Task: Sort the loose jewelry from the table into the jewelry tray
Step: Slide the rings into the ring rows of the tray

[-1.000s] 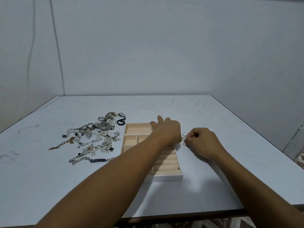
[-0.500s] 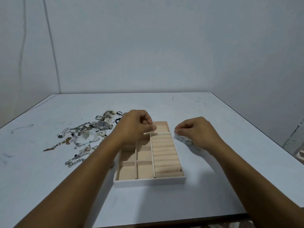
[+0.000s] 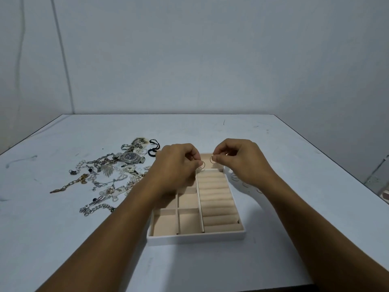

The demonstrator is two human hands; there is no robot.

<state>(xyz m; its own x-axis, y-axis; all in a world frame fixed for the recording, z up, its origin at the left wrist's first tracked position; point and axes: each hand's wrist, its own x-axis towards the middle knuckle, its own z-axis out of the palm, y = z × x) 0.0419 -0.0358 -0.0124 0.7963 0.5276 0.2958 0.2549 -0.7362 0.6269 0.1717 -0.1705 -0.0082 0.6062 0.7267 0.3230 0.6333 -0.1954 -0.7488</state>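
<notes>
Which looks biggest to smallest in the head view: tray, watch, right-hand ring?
1. Tray, by far the largest.
2. Watch, further from the camera, so somewhat understated.
3. Ring pinched in the right hand, a thin hoop narrower than the watch.

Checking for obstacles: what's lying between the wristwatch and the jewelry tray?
In the head view, the left hand and its wrist cross that stretch between the wristwatch and the jewelry tray.
</notes>
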